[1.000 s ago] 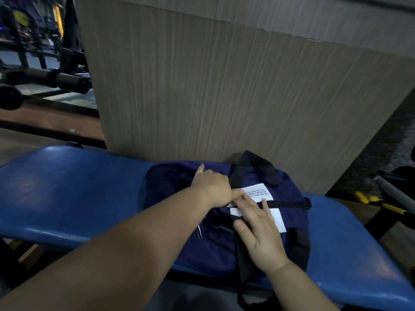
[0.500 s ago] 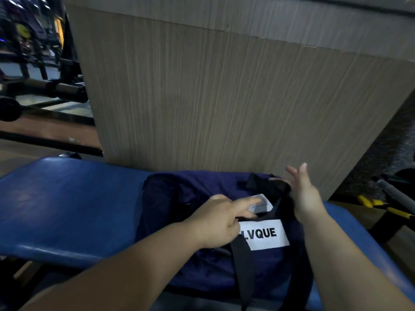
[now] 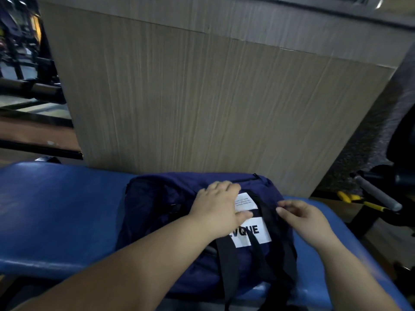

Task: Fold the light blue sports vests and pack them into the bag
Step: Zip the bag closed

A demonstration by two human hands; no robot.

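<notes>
- Half a second on, the right hand (image 3: 301,217) has come back from the bag's far end to the black straps (image 3: 266,213). The left hand (image 3: 219,207) has flattened onto the top of the bag.
- One blue padded tabletop (image 3: 56,209) carries everything. The straps trail toward its front edge, so a careless tug could drag the load off that edge.
- One navy bag (image 3: 157,209) lies right of the tabletop's middle, its far side close to the back edge and the wood panel (image 3: 202,97). No light blue vest shows, so whether any is packed cannot be told. The likely slip is closing up with one left out.
- Three bands of strap cross the bag's front; they could snag fingers or cover the opening.
- Two hands are in view. The left lies flat with fingers straight, pressing down. The right curls beside a strap, and whether it pinches it cannot be told.
- Two white labels show, a small one (image 3: 246,202) and a large one (image 3: 261,237).
</notes>
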